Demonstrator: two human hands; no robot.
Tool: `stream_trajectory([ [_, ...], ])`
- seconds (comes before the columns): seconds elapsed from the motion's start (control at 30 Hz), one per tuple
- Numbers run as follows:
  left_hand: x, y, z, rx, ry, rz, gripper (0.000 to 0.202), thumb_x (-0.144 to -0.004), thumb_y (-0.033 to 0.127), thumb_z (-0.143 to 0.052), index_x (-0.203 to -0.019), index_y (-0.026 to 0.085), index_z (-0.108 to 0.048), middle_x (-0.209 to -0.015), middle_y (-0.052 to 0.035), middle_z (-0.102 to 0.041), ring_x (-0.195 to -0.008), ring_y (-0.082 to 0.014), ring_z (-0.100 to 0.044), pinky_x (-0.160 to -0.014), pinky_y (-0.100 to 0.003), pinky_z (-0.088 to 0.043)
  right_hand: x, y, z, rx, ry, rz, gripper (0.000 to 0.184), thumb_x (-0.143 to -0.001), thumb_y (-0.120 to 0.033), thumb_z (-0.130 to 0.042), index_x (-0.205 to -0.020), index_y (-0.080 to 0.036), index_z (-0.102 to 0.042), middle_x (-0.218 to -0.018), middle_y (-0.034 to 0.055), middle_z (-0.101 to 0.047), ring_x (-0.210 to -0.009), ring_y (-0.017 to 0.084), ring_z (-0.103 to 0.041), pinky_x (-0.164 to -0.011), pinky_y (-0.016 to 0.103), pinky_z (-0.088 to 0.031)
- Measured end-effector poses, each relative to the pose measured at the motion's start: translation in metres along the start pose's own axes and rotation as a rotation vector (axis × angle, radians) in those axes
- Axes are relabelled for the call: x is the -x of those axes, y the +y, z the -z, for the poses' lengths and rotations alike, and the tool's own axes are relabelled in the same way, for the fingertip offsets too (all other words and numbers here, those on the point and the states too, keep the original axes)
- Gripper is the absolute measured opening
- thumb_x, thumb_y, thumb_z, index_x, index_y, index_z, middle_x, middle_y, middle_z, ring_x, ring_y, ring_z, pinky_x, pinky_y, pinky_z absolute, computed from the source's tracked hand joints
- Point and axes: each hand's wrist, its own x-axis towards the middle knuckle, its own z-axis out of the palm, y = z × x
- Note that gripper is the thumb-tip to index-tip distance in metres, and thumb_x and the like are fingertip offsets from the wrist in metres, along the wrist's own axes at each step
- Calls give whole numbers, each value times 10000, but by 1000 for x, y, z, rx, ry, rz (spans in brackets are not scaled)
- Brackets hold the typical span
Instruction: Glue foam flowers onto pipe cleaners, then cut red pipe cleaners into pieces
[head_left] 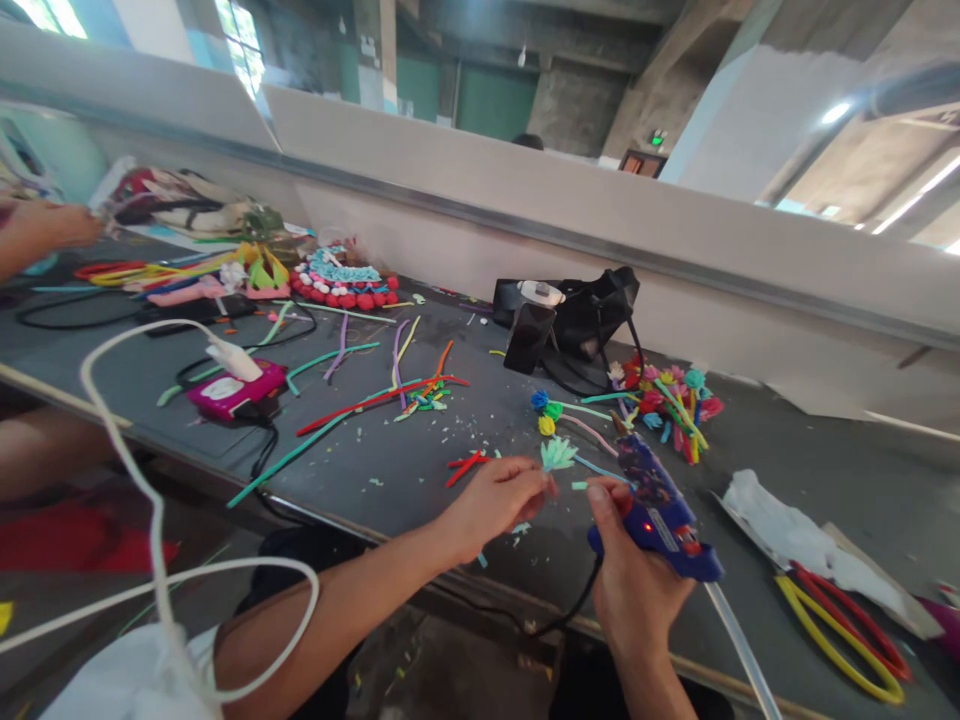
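Pinched in the fingertips of my left hand [514, 490] is a mint-green pipe-cleaner flower [557, 455], its petals fanned out upward. My right hand [634, 580] is wrapped around a blue hot glue gun [664, 520] with a red light lit and a clear glue stick [739, 640] poking from its back. A short mint pipe-cleaner piece [580, 486] shows by the right thumb tip; whether the fingers hold it I cannot tell. Just beyond the hands lie small pompom flowers in blue [539, 400], green [553, 410] and yellow [547, 426]. Short red pipe-cleaner pieces [466, 467] lie beside my left hand.
A bunch of colourful pipe-cleaner flowers [686, 400] lies behind the glue gun, near a black bag [600, 310]. Scissors [847, 630] rest at the right. Loose pipe cleaners [337, 430] and a magenta power strip [236, 390] occupy the left. Another person's hand [52, 225] is at far left.
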Motion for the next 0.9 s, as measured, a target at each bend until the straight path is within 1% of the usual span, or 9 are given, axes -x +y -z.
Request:
stream_trajectory([
  [0.13, -2, -4, -3, -87, 4, -2, 310, -817, 436, -545, -728, 145, -606, -505, 58, -430, -465, -73, -330, -441, -217, -203, 1, -3, 6, 172, -80, 47, 281, -753, -422, -748, -823, -158, -682, -796, 34, -684, -697, 164, -632, -706, 301, -510],
  [0.27, 0, -6, -7, -83, 13, 1, 308, -811, 440, -556, -688, 159, -580, -486, 66, -413, -445, -73, -305, -440, -225, -191, 2, -10, 9, 347, -86, 223, 252, -776, -404, -737, -803, -169, -651, -721, 2, -649, -633, 147, -600, -643, 271, -475],
  [0.33, 1, -5, -8, -80, 9, -10, 311, -814, 430, -557, -646, 168, -550, -475, 70, -401, -437, -72, -295, -438, -229, -186, 2, -14, 8, 418, -93, 261, 238, -787, -392, -731, -778, -177, -630, -678, -19, -624, -596, 133, -573, -614, 257, -450],
  [0.47, 2, -5, -9, -98, 3, -43, 349, -819, 418, -547, -574, 180, -477, -471, 68, -381, -445, -70, -288, -442, -233, -181, 3, -15, 5, 437, -71, 242, 255, -782, -415, -725, -766, -185, -618, -654, -31, -620, -584, 133, -560, -612, 256, -432],
  [0.63, 2, -8, -9, -129, 14, -61, 313, -822, 405, -535, -627, 161, -551, -489, 67, -381, -465, -75, -302, -453, -232, -196, 4, -16, 3, 463, -61, 269, 260, -781, -425, -715, -754, -189, -608, -658, -31, -617, -594, 140, -561, -619, 259, -420],
  [0.73, 2, -7, -10, -129, 12, -70, 322, -827, 408, -533, -628, 157, -562, -491, 62, -385, -474, -78, -315, -460, -233, -206, 6, -20, 3, 484, -58, 306, 241, -794, -399, -708, -749, -194, -588, -658, -37, -595, -594, 136, -548, -615, 253, -412],
  [0.9, 4, -7, -12, -127, 13, -77, 329, -825, 421, -536, -635, 156, -576, -488, 62, -385, -470, -81, -311, -461, -239, -200, 6, -20, 3, 515, -47, 378, 209, -805, -376, -702, -777, -195, -601, -694, -26, -603, -602, 135, -547, -610, 250, -409],
])
